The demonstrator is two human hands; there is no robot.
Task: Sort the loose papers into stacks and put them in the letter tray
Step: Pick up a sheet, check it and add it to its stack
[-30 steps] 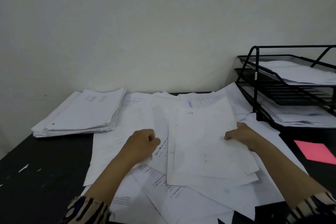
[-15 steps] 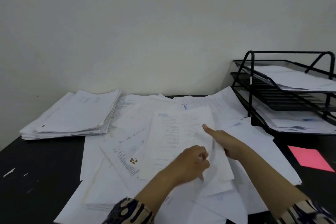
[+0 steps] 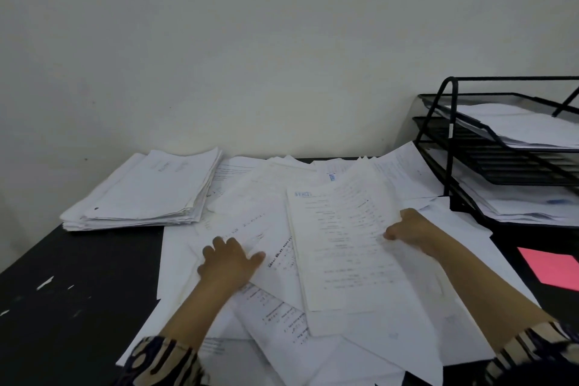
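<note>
Pink sheet, black desk, pale wall

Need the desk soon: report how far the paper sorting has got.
Done: one stack squared at the desk's far left; letter tray holds papers on its top and bottom shelves. In hand: right hand grips a printed sheet, left hand presses the loose papers. Left: that pile.

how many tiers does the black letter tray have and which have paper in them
3. The letter tray stands at the right: top tier holds paper, middle tier looks empty, bottom tier holds paper. Its right side is cut off.
</note>
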